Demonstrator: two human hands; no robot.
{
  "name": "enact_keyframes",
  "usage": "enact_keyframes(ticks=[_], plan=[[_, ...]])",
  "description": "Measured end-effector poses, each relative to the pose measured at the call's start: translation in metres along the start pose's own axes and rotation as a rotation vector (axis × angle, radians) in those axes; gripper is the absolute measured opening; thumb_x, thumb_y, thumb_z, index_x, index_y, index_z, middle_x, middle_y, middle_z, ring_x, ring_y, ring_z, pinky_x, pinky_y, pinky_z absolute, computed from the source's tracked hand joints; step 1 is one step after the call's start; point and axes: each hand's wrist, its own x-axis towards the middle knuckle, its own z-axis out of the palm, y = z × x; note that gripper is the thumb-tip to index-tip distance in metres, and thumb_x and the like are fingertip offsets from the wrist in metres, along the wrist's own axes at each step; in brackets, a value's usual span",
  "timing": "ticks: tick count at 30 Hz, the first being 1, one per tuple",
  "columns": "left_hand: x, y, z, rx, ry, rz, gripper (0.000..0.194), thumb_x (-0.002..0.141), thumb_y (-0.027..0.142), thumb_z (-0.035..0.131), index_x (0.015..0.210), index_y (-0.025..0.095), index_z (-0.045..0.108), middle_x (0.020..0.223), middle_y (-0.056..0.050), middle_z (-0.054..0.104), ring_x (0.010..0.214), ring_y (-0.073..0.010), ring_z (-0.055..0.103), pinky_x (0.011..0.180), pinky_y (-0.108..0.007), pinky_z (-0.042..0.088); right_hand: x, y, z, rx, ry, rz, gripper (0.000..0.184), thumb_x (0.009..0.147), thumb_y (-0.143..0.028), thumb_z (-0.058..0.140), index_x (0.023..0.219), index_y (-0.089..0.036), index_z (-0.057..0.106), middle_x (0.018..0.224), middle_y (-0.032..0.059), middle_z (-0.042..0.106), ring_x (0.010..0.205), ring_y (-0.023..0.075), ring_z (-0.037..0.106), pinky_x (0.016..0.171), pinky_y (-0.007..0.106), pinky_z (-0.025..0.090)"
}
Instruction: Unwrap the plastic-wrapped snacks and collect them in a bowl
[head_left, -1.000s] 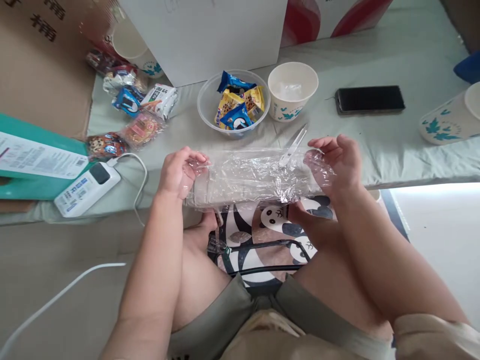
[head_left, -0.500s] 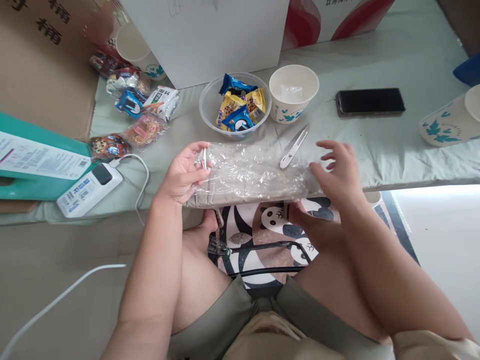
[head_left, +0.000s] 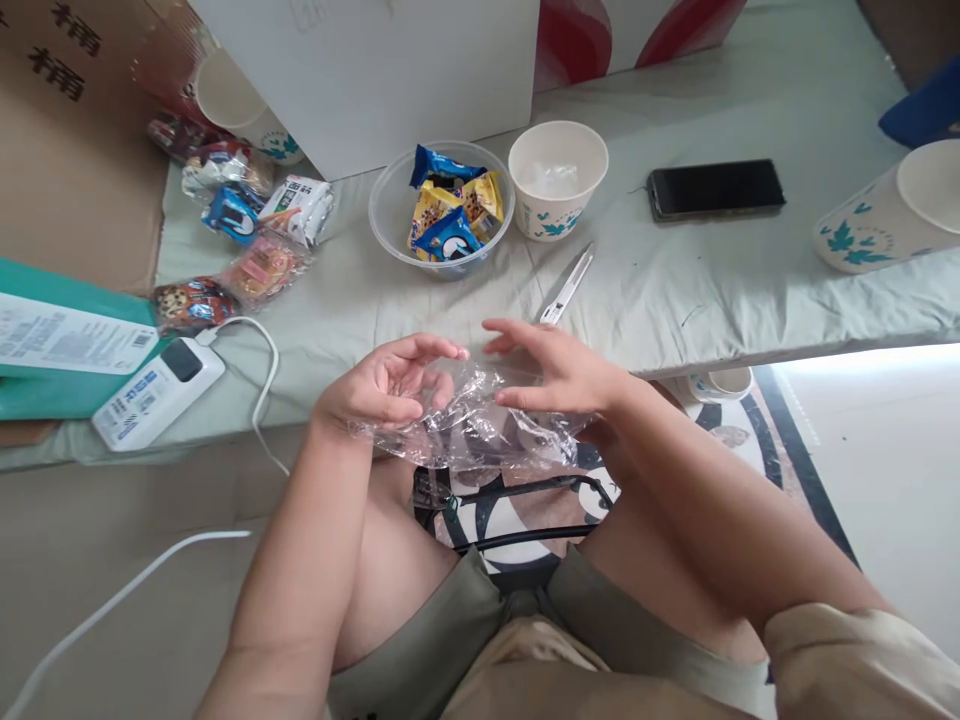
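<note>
Though sheer, plastic film (head_left: 475, 428) glossy with crinkles beneath loosely cupped left hand (head_left: 386, 382) and spread right hand (head_left: 561, 370).

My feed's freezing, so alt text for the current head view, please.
A person's left hand and open right hand are at crumpled clear plastic near a cloth-covered surface's edge; whether the left grips it is unclear. Beyond are a white cutter, a clear bowl of wrapped snacks and a paper cup, with a dark phone to the right.

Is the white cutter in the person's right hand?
No, the white cutter lies on the green cloth, just beyond the right hand.
</note>
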Motion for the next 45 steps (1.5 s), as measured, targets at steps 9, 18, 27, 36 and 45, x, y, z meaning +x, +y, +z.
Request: enact_keyframes(ticks=[9, 18, 27, 36, 45], plan=[[0.0, 0.006, -0.002, 0.011, 0.353, 0.016, 0.071, 0.057, 0.053, 0.088, 0.124, 0.038, 0.068, 0.138, -0.011, 0.069, 0.078, -0.0225, 0.072, 0.046, -0.026, 0.045, -0.018, -0.018, 0.01, 0.379, -0.146, 0.123, 0.015, 0.086, -0.03, 0.062, 0.076, -0.019, 0.059, 0.058, -0.0073, 0.044, 0.054, 0.0069, 0.039, 0.055, 0.024, 0.033], [0.03, -0.015, 0.032, -0.145, 0.336, -0.07, 0.086, 0.057, 0.076, 0.084, 0.118, 0.017, 0.07, 0.128, -0.02, 0.075, 0.116, -0.0356, 0.074, 0.087, -0.04, 0.063, -0.009, -0.011, 0.012, 0.739, 0.377, 0.367, 0.023, 0.082, -0.039, 0.07, 0.08, -0.021, 0.055, 0.073, -0.0006, 0.069, 0.061, 0.0099, 0.063, 0.064, 0.026, 0.053], [0.029, -0.019, 0.031, 0.168, 0.493, -0.135, 0.042, 0.077, 0.04, 0.08, 0.11, 0.017, 0.069, 0.062, -0.002, 0.074, 0.049, -0.0183, 0.071, 0.042, -0.022, 0.047, -0.011, -0.005, 0.012, 0.611, 0.362, 0.455, 0.019, 0.091, -0.034, 0.063, 0.104, -0.021, 0.061, 0.062, -0.003, 0.065, 0.054, 0.0125, 0.064, 0.056, 0.027, 0.055], [0.029, -0.022, 0.022, 0.123, 0.499, -0.032, 0.026, 0.077, 0.036, 0.078, 0.097, 0.021, 0.069, 0.064, 0.002, 0.072, 0.046, -0.0147, 0.067, 0.045, -0.024, 0.052, -0.012, 0.006, 0.018, 0.429, 0.492, 0.191, 0.03, 0.094, -0.023, 0.05, 0.115, -0.03, 0.071, 0.136, 0.0035, 0.067, 0.077, 0.0137, 0.069, 0.069, 0.036, 0.061], [0.03, -0.015, 0.022, 0.085, 0.516, 0.016, 0.012, 0.065, 0.026, 0.081, 0.071, 0.018, 0.074, 0.069, -0.002, 0.073, 0.06, -0.0159, 0.071, 0.058, -0.026, 0.058, -0.014, 0.002, 0.011, 0.446, 0.581, 0.161, 0.009, 0.079, -0.023, 0.063, 0.071, -0.023, 0.069, 0.132, 0.0057, 0.065, 0.132, 0.0274, 0.058, 0.096, 0.043, 0.053]])
